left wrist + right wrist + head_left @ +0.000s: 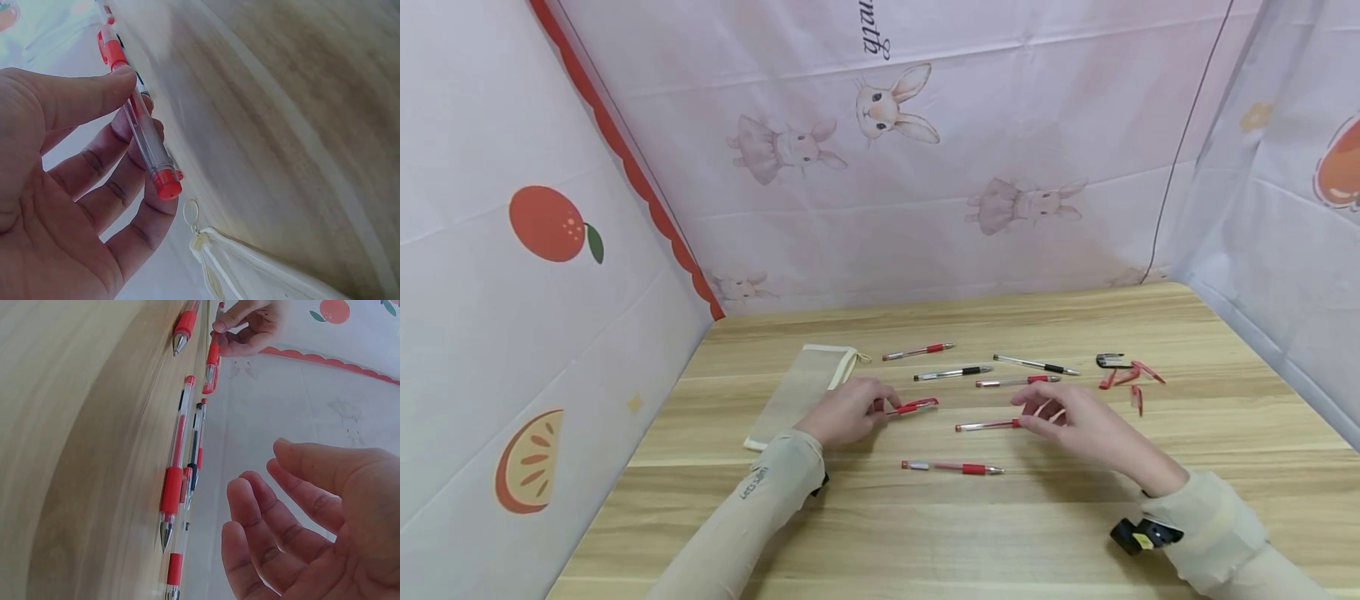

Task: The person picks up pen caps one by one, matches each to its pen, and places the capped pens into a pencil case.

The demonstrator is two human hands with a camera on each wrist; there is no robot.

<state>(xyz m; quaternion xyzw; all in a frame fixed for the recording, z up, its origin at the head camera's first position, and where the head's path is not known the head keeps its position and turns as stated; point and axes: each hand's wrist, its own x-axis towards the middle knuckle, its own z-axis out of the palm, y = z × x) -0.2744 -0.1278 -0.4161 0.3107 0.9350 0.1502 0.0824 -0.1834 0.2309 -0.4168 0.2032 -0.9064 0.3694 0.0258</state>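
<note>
My left hand (852,410) pinches a capped red pen (147,134) between thumb and fingers; its red cap (928,402) points right in the head view. In the left wrist view the clear barrel and red end plug show below the thumb. My right hand (1078,421) hovers with fingers loosely bent and holds nothing, as the right wrist view shows. Close by it lies an uncapped red pen (172,481), its metal tip bare. Another uncapped red pen (953,468) lies nearer the table's front. Beside the left hand is a beige mesh zip pouch (797,387).
Farther back on the wooden table (1000,542) lie more uncapped pens, including a red pen (917,352), a black pen (953,373) and a second black pen (1036,364). To the right are several loose red caps (1126,377) and black caps (1112,361). Printed cloth walls (955,150) enclose the table.
</note>
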